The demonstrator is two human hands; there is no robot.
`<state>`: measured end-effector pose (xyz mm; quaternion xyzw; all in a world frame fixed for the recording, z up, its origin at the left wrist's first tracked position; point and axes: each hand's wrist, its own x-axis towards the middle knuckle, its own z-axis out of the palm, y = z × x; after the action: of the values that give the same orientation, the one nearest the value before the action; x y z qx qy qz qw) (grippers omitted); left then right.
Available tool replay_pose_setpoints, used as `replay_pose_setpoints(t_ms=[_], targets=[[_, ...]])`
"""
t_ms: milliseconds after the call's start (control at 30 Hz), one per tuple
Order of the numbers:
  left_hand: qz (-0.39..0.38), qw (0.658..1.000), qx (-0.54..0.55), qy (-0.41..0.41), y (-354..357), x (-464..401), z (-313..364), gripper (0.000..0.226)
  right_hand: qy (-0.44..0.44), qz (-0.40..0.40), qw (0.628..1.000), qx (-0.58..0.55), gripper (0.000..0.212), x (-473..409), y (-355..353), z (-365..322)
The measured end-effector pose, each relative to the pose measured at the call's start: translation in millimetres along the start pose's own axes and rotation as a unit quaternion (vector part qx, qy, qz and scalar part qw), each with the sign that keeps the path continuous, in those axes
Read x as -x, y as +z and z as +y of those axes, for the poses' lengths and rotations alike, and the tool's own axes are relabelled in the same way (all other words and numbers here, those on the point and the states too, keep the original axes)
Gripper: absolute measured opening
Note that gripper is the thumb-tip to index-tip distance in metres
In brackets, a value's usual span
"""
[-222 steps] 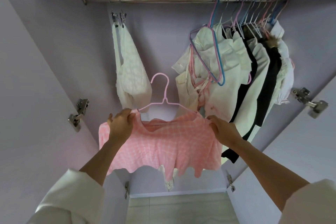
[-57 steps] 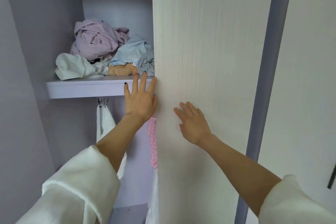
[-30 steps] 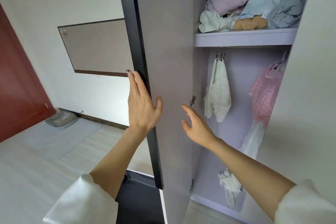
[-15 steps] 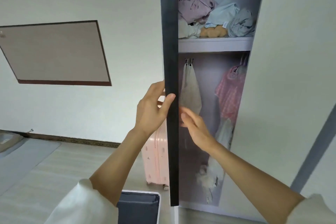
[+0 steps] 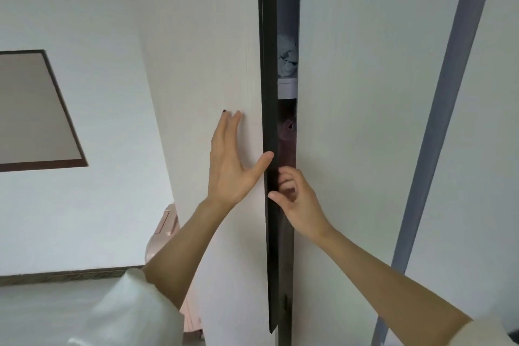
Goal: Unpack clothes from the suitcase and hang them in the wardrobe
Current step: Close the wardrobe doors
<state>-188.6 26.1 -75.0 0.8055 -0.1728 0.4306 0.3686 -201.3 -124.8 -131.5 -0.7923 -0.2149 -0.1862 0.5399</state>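
Since half a second ago the left door [image 5: 219,64] has been swinging in, and the gap onto the wardrobe's inside is narrowing to a slit. You're nearly shut now! Through that slit only a sliver is showing: a pale bundle on the shelf [image 5: 287,84] above, and a strip of the pink garment [image 5: 287,132] hanging below it, so the clothes are already sitting inside the wardrobe. The right door [image 5: 365,121] is standing closed beside it.

Down low, the pink suitcase [image 5: 165,233] is peeking out from behind the left door, upright against the wall and well apart from your hands.

Now the door's dark edge strip [image 5: 270,205]: your left hand [image 5: 233,166] is lying flat on the door face, fingers straight, thumb hooking onto that strip, so that grip is wide and only pressing. Your right hand [image 5: 297,199] is curling its fingers round the strip from the inside, pinching it lightly.

To finish well, I'd judge you should be sliding those right fingers out of the gap first, then pushing with the flat left palm near the edge, steadily, so nothing is getting nipped and no fabric is catching between the doors.
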Motion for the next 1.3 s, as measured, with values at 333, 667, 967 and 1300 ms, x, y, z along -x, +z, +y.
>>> replay_pose_setpoints(t_ms=[333, 667, 967, 1300], targets=[[-0.023, 0.994, -0.11, 0.008, 95, -56, -13, 0.082, -0.029, -0.042, 0.982, 0.18, 0.067, -65, -38, 59], [-0.034, 0.97, -0.239, -0.029, 129, -89, -33, 0.051, 0.055, 0.052, 0.989, 0.128, 0.04, -121, -38, 109], [-0.071, 0.941, -0.319, -0.091, 154, -106, -63, 0.064, 0.134, 0.083, 0.973, 0.166, 0.039, -169, -42, 116], [-0.096, 0.902, -0.412, -0.091, 168, -116, -85, 0.089, 0.107, 0.077, 0.941, 0.313, 0.016, -192, -44, 127]])
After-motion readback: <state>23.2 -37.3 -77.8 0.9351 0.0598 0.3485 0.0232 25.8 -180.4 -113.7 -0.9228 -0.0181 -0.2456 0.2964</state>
